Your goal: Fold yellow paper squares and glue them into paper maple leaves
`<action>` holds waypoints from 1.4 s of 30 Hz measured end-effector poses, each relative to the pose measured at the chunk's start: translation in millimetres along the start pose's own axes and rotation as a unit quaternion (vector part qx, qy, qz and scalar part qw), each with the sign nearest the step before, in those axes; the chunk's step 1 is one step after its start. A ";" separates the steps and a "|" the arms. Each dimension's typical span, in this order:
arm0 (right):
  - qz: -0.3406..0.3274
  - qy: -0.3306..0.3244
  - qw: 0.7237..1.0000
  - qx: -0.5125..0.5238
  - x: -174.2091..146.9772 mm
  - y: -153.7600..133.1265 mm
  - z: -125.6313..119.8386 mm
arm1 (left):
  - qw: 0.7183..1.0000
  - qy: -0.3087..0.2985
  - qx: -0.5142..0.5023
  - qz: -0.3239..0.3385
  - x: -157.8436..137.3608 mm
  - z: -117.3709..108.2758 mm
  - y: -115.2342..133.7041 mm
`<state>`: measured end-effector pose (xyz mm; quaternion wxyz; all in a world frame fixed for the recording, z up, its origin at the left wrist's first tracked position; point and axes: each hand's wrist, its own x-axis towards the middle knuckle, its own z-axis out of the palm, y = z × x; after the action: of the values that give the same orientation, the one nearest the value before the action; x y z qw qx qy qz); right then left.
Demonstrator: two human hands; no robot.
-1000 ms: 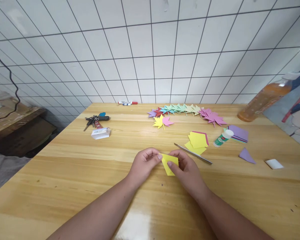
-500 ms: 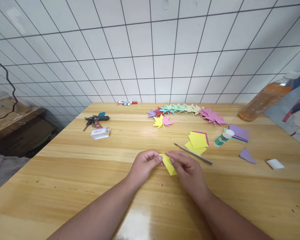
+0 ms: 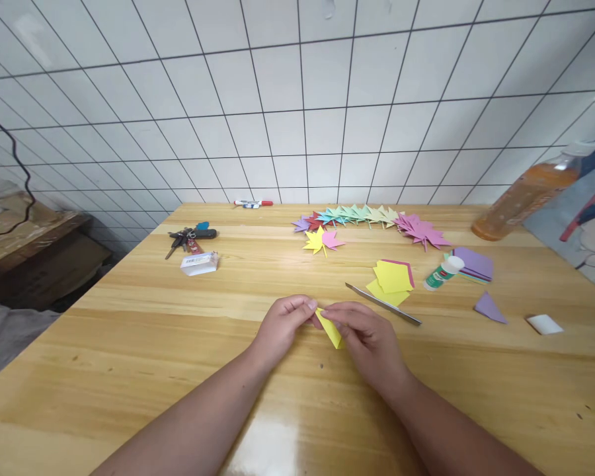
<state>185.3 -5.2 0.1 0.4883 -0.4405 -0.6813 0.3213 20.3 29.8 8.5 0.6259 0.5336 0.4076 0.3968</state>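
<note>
Wooden table [image 3: 129, 370]: wide bare surface left of and below the hands, front edge out of view; ruler [image 3: 383, 304] just right of the hands. Left hand [image 3: 280, 327] and right hand [image 3: 369, 340] both pinch a small yellow paper [image 3: 331, 328], folded narrow with pointed corners, at table centre. Versus 1.0 s ago, less paper shows; right fingers now cover more.

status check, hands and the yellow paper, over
Left hand and right hand both pinching the yellow paper over the table. Metal ruler lies just beyond, not touching.
</note>
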 end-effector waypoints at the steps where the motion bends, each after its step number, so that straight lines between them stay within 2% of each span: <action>1: -0.002 -0.001 1.000 0.000 0.1 -0.2 0.0 | 1.000 0.001 0.001 -0.001 0.0 0.0 0.2; 9: 0.001 0.003 1.000 0.009 1.3 -0.1 0.6 | 1.000 0.014 0.007 -0.004 -0.1 0.3 -0.9; 15: 0.042 0.029 0.995 0.083 -3.3 -6.5 -4.4 | 0.991 0.019 0.132 0.029 -2.7 4.8 -2.3; 18: 0.071 0.047 0.996 0.027 -2.0 -5.7 -4.8 | 0.979 0.006 0.197 0.059 -5.3 7.1 -2.9; 22: 0.119 0.025 0.991 -0.051 1.9 -2.6 -2.8 | 0.962 0.010 0.257 0.093 -6.5 6.9 -3.9; 27: 0.122 0.003 0.989 -0.086 3.1 -4.0 -2.2 | 0.944 0.023 0.309 0.112 -5.7 5.9 -4.4; 34: 0.152 0.013 0.985 -0.082 4.2 -4.4 -2.6 | 0.939 0.028 0.322 0.121 -6.0 6.8 -3.5; 42: 0.149 0.010 0.985 -0.090 5.4 -2.6 -2.1 | 0.964 0.008 0.249 0.097 -6.2 5.6 -5.4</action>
<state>185.8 -1.4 5.0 0.4002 -0.5819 -0.6296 0.3237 23.7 21.5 4.3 0.4287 0.7064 0.4449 0.3454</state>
